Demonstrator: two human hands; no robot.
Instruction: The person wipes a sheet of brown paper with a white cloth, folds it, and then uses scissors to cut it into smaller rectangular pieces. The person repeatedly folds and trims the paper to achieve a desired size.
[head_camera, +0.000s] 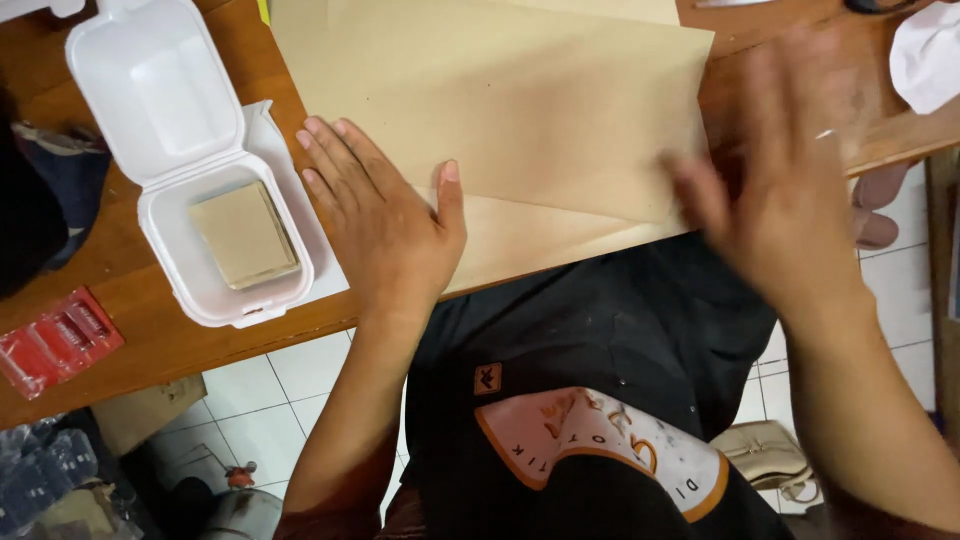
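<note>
The fingers of the left hand (385, 225) lay flat and slightly spread, thumb angled out, pressing down on the large sheet of brown paper (520, 110), apparently to keep it from sliding. The right hand (780, 190) was blurred by motion over the sheet's right edge; its fingers looked open and loosely spread, pinching nothing that could be made out. The brown paper lay across the wooden table (150, 345), in front of the person's dark shirt (580, 330), its upper layer folded over at a slant so a lighter strip showed along the near edge. It looked smooth, thin and matte tan. Just beside the left hand stood an open white foam box (170, 110) holding a small folded square of brown paper (245, 235). Further left lay red packets (55, 340).
</note>
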